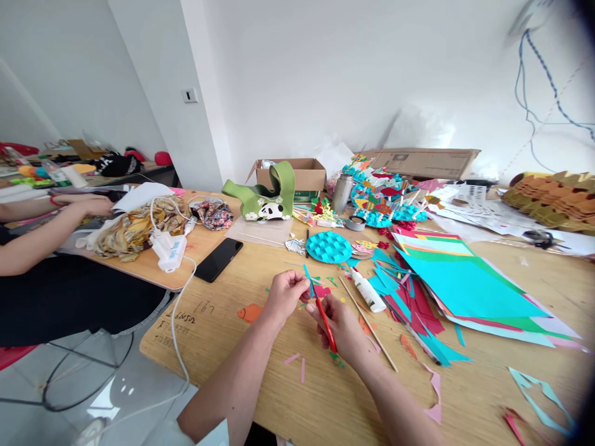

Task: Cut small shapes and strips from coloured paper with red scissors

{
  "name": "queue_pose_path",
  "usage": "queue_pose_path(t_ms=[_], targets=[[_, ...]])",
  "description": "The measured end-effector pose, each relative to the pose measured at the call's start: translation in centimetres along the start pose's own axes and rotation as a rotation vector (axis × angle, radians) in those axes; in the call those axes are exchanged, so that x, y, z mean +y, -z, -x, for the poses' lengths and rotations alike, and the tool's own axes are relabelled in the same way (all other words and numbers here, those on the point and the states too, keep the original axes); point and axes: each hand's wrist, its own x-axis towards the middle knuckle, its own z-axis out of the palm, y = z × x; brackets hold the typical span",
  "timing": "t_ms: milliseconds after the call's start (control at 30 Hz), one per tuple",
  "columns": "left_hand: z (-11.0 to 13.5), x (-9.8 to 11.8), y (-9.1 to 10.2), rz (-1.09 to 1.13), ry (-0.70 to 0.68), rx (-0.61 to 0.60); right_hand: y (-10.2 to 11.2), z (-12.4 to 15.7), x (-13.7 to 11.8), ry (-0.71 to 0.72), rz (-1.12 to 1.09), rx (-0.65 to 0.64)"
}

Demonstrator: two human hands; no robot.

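My left hand [287,293] pinches a narrow blue paper strip [306,271] that sticks up past the fingertips. Red-handled scissors [326,323] sit in my right hand [341,331], their blades pointing up toward the strip beside my left fingers. Whether the blades touch the paper is too small to tell. Left of my hands lies an orange paper fish [250,313]. Two pink paper strips [302,370] rest on the table below. A white glue bottle [369,291] and a thin wooden stick [369,325] lie just right of my hands, and a blue disc with raised folds [328,247] lies beyond them.
Coloured paper sheets [474,272] are stacked at right, with blue and red scraps [425,310] beside them. A phone [219,259] and white power strip [170,251] lie left. A green panda bag [267,201] and metal flask [343,193] stand behind. Another person's arms [51,226] are at far left.
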Motion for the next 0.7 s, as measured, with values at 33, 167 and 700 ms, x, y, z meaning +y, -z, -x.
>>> queue_pose_path(t_ms=[33,167,700], targets=[[0.01,0.02,0.01,-0.006,-0.001,-0.001,0.0,-0.05,0.08,0.005,0.01,0.006],[0.11,0.2,-0.01,-0.021,-0.003,0.0,0.02,-0.22,0.38,0.025,0.036,0.015],[0.12,0.12,-0.06,-0.017,-0.012,-0.013,0.06,0.09,-0.12,0.02,0.006,0.024]])
